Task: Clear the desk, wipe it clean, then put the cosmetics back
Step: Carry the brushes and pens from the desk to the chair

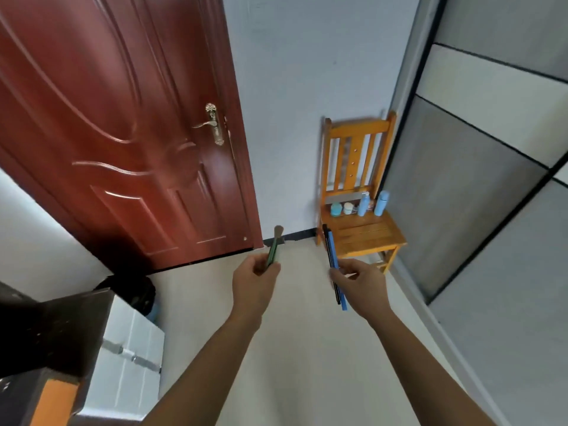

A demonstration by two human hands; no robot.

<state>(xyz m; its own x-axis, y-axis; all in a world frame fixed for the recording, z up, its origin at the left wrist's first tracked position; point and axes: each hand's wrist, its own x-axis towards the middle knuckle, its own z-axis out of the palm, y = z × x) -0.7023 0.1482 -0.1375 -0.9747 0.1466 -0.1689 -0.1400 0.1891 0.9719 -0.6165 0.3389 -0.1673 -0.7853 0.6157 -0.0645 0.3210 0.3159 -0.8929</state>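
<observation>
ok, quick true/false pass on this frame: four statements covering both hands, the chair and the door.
1. The left hand holds a green-handled brush. True.
2. The right hand holds nothing. False: it holds slim blue and black sticks.
3. Two blue bottles stand on the wooden chair. True.
4. The door is white. False: it is red-brown, with a brass handle.

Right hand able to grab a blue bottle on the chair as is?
Probably not yet: the right hand grips black and blue sticks, and the chair stands beyond it. Nothing blocks the bottles.
</observation>
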